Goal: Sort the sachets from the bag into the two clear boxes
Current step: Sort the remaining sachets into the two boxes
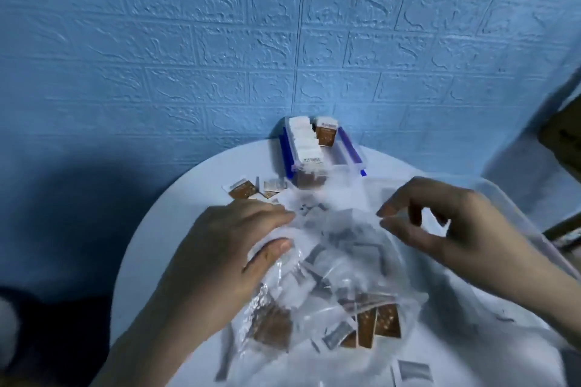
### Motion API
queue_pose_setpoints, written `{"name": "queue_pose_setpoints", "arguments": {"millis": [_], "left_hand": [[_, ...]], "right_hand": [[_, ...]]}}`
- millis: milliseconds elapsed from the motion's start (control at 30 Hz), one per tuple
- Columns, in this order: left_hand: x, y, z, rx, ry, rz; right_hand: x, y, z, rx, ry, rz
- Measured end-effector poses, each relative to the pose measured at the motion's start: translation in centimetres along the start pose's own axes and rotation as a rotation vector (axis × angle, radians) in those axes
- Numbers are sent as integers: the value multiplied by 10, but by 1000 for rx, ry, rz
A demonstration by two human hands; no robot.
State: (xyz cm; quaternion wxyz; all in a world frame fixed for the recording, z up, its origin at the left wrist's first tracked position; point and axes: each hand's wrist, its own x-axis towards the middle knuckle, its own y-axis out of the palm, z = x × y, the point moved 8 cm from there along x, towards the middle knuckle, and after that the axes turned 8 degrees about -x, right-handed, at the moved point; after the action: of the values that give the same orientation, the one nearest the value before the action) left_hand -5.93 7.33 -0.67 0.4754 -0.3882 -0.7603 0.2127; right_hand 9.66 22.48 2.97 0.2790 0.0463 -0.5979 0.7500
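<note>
I see the left hand with fingers pinching the clear bag of sachets mid-worktop; right hand hovers above, fingers narrowly curled, holding nothing. A clear box sits at the far rim against the blue wall; loose sachets lie beside it.

round white table | blue brick-pattern wall behind it

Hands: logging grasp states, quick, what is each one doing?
Left hand: pinches the clear plastic bag at its mouth.
Right hand: fingers curled; whether it holds anything cannot be told.
</note>
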Motion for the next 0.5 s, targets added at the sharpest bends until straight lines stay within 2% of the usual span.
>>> {"name": "queue_pose_setpoints", "arguments": {"millis": [100, 200, 300, 400, 500], "left_hand": [[-49, 2, -27, -45, 18, -165], [-86, 13, -54, -17, 145, -268], [-102, 38, -57, 91, 182, -130], [-98, 53, -28, 188, 31, 2], [-83, 50, -7, 51, -142, -13]], "right_hand": [[-56, 15, 7, 50, 12, 7], [-95, 38, 12, 60, 3, -27], [-121, 64, 22, 63, -25, -26], [-124, 83, 41, 40, -93, 19], [-110, 80, 62, -92, -140, -65]]}}
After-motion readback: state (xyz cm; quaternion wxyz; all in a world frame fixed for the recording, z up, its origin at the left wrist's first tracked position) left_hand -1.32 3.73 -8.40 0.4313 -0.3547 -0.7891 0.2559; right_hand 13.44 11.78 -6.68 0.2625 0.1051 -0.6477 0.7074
